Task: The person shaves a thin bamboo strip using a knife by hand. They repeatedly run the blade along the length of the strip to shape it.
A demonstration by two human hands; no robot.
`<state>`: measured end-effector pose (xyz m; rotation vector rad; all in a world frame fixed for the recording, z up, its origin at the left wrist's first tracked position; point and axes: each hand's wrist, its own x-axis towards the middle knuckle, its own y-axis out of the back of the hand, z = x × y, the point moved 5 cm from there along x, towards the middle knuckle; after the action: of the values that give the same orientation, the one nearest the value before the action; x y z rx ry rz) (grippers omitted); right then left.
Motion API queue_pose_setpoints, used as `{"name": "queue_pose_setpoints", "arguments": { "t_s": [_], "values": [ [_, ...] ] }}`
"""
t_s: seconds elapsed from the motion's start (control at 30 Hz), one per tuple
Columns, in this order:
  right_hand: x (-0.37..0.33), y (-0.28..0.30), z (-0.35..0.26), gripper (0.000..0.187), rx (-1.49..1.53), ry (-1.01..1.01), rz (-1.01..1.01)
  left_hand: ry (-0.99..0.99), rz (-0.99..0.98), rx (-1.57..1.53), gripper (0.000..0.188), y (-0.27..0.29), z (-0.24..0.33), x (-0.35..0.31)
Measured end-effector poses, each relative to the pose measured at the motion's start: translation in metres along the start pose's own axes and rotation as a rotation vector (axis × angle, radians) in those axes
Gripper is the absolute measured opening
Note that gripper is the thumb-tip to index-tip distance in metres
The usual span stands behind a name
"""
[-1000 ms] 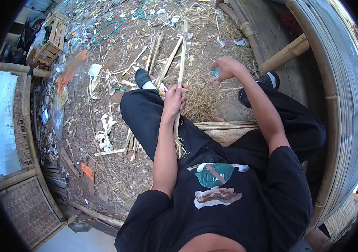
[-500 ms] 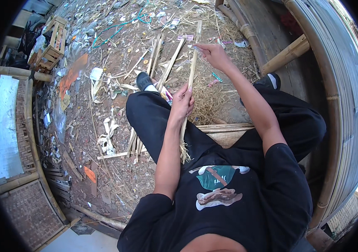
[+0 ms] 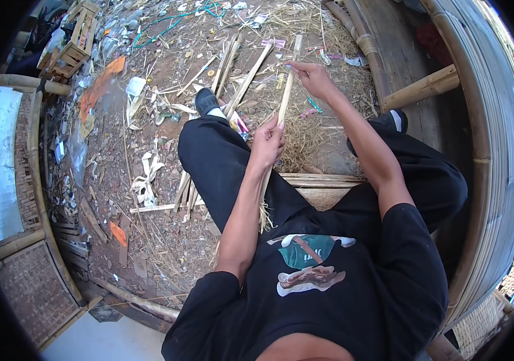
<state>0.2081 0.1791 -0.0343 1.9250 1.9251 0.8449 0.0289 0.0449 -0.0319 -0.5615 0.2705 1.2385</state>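
Note:
A long pale strip (image 3: 287, 96), which looks like split bamboo or wood, slants away from my lap. My left hand (image 3: 267, 143) is wrapped around its middle, above my thigh. The strip's near end, a frayed bundle of fibres (image 3: 264, 219), rests against my trousers. Farther up, my right hand (image 3: 313, 79) is closed in a pinch beside the strip's far part. A small pale bit shows at its fingertips, too small to name. Similar strips (image 3: 249, 81) lie on the ground past my left shoe (image 3: 204, 102).
A bamboo bench edge (image 3: 323, 179) lies between my legs, with dry shavings (image 3: 299, 141) beyond it. Bamboo posts and a rail (image 3: 422, 89) stand at the right. Litter, an orange sheet (image 3: 101, 89) and a wooden crate (image 3: 76, 42) are at the far left.
The view has shifted slightly. My left hand keeps its grip on the strip. My right hand stays pinched near the strip's far part, with little visible movement along it.

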Motion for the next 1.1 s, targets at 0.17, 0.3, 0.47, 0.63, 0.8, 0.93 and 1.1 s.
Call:
{"name": "queue_pose_setpoints", "arguments": {
  "t_s": [0.17, 0.3, 0.47, 0.63, 0.8, 0.93, 1.1],
  "values": [
    [-0.015, -0.026, -0.042, 0.031, -0.018, -0.045, -0.193, -0.011, 0.066, -0.023, 0.041, 0.02, 0.003, 0.004],
    [0.002, -0.011, -0.029, 0.034, 0.068, 0.114, -0.084, -0.052, 0.017, -0.045, 0.036, 0.008, 0.013, 0.005],
    [0.004, -0.007, -0.022, 0.031, -0.091, 0.013, -0.066, -0.086, 0.067, 0.11, 0.039, 0.011, 0.004, 0.008],
    [-0.007, -0.011, -0.025, 0.036, 0.009, 0.043, -0.012, -0.196, 0.057, 0.194, 0.043, 0.013, 0.001, 0.012],
    [-0.022, -0.029, -0.036, 0.034, 0.035, 0.112, -0.036, -0.277, 0.127, 0.251, 0.036, 0.022, -0.005, 0.021],
    [-0.035, -0.038, -0.037, 0.034, 0.037, 0.107, -0.103, -0.307, 0.092, 0.207, 0.033, 0.019, -0.007, 0.021],
    [-0.043, -0.028, -0.053, 0.033, 0.064, 0.052, -0.125, -0.286, 0.121, 0.255, 0.031, 0.024, -0.007, 0.023]
  ]
}}
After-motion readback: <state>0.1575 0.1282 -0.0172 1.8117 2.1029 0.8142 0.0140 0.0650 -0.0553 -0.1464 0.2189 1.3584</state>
